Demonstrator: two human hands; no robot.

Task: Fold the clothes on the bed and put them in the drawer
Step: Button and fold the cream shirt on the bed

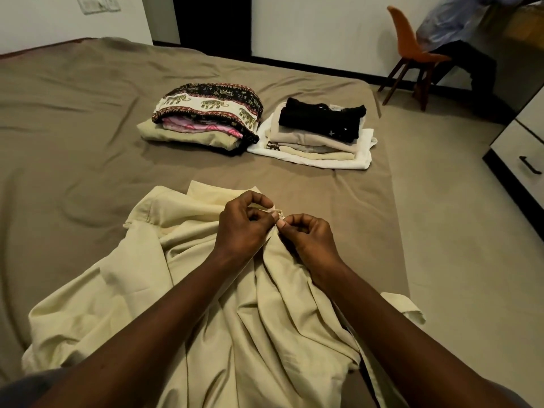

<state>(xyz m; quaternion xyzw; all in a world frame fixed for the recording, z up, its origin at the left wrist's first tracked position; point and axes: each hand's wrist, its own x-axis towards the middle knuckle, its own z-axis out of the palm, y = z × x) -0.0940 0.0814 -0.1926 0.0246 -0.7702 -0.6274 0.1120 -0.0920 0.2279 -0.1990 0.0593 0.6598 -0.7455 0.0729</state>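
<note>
Cream shirt (pixel 265 328), seemingly pinched at collar, beneath hands (pixel 244 228) (pixel 309 240)

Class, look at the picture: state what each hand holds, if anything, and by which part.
The left hand and right hand both pinch the cream shirt, grip on its front edge near the collar.

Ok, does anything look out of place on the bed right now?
Nothing spilled or damaged. On the left pile, the black-and-white elephant-print cloth bulges and droops over its front, and the white garment under the right pile sticks out past the stack. The cream shirt pinched by the left hand and right hand lies crumpled.
</note>
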